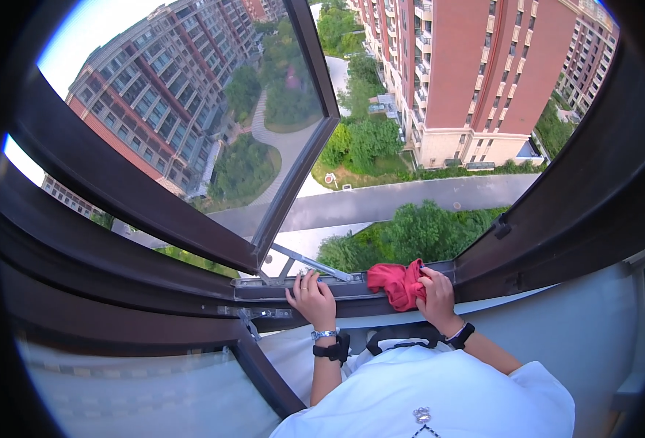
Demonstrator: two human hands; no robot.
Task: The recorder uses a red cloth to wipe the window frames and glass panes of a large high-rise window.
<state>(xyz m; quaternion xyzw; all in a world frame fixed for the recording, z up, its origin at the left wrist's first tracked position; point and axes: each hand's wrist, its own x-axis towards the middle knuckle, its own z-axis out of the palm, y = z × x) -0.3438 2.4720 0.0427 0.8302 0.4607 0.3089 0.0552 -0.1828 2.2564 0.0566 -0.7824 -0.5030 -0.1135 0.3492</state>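
A crumpled red cloth (398,285) lies on the lower track of a dark brown window frame (366,307). My right hand (437,296) is closed on the cloth's right side, pressing it against the frame. Farther left, my left hand (312,299) rests on the same frame edge with its fingers apart and nothing visible in them. Just beyond that hand, a metal stay arm (315,263) runs from the track to the outward-swung glass sash (264,131). The underside of the cloth is hidden.
A metal hinge or latch (253,315) sits on the frame left of my left hand. At lower left is another glass pane (154,394). A dark jamb (578,197) bounds the opening on the right. Far below outside are trees (425,233), a road (410,198) and tall buildings.
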